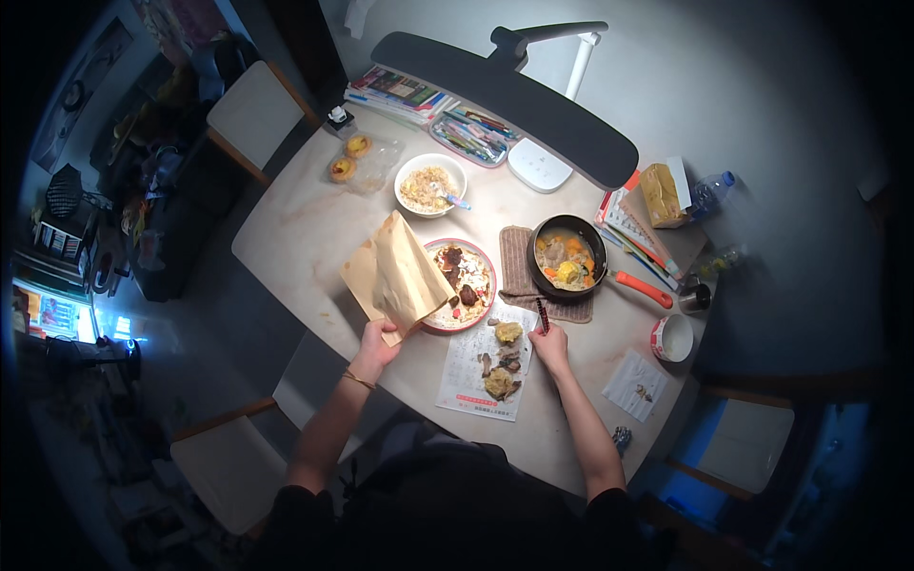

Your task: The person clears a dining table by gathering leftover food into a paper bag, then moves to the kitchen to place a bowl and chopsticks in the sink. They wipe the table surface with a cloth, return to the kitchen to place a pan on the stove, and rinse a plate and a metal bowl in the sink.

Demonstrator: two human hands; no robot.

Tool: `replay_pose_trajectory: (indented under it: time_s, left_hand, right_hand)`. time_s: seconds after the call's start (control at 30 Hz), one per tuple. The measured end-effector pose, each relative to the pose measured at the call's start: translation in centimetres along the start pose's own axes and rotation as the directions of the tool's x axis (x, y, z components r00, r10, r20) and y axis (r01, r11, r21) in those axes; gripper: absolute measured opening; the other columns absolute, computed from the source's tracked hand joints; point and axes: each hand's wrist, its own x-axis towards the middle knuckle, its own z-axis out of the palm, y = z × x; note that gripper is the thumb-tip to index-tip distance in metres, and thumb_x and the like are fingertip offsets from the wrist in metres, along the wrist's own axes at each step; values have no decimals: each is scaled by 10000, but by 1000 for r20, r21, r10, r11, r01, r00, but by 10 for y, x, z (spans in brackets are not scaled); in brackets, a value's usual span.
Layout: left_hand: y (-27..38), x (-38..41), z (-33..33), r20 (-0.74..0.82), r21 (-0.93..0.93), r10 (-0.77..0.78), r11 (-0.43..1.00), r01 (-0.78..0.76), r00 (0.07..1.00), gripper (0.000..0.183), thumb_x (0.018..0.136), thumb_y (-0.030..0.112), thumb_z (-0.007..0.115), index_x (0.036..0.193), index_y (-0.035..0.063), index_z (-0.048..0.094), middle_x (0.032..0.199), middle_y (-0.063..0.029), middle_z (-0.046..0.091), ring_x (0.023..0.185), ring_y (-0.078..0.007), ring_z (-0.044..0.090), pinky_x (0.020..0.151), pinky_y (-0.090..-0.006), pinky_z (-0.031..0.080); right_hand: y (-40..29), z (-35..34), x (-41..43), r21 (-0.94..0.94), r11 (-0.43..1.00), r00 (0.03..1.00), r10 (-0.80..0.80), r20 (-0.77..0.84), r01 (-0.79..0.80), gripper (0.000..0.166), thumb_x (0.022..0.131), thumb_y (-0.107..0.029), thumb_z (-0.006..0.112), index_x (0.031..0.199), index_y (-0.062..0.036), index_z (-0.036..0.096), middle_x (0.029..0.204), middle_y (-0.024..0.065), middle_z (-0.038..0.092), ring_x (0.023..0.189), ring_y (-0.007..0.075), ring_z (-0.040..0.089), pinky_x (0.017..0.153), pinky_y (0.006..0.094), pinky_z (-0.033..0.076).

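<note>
My left hand [378, 346] grips the lower corner of a brown paper bag [400, 275], tilted over the left edge of a red-rimmed plate [488, 268] with dark food pieces on it. Dark patterned chopsticks [543, 314] stick up from my closed right hand [550, 347]. That hand rests at the right edge of a printed paper sheet [457, 389], on which lie corn pieces [508, 332] and other food scraps. Above my right hand, a dark pot [533, 268] with an orange handle [643, 287] holds soup with carrot and corn on a brown cloth mat [514, 246].
A white bowl of rice [403, 171] with a spoon stands behind the plate, egg tarts [343, 169] at its left. A lamp [514, 100] overhangs the pencil case [468, 139]. At the right are a paper cup [671, 337], a metal cup [694, 296], books and a napkin [635, 385].
</note>
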Motion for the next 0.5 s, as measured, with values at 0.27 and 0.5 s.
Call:
replay_pose_trajectory:
  time_s: [0.27, 0.5]
  left_hand:
    - [4, 7, 11, 10, 79, 24, 997, -25, 1000, 341, 584, -49, 443, 923, -28, 483, 914, -131, 533, 890, -286, 522, 879, -398, 417]
    - [-13, -24, 20, 44, 178, -66, 982, 57, 997, 381, 588, -22, 434, 965, -39, 488, 945, -159, 547, 908, -316, 520, 864, -422, 419]
  right_hand:
    - [7, 8, 5, 94, 995, 999, 21, -37, -18, 223, 624, -222, 686, 600, -34, 569, 563, 65, 583, 515, 145, 545, 523, 306, 447]
    - [8, 7, 1, 191, 982, 1000, 14, -3, -13, 177, 632, -104, 692, 627, -33, 530, 565, 40, 572, 490, 113, 526, 473, 250, 427]
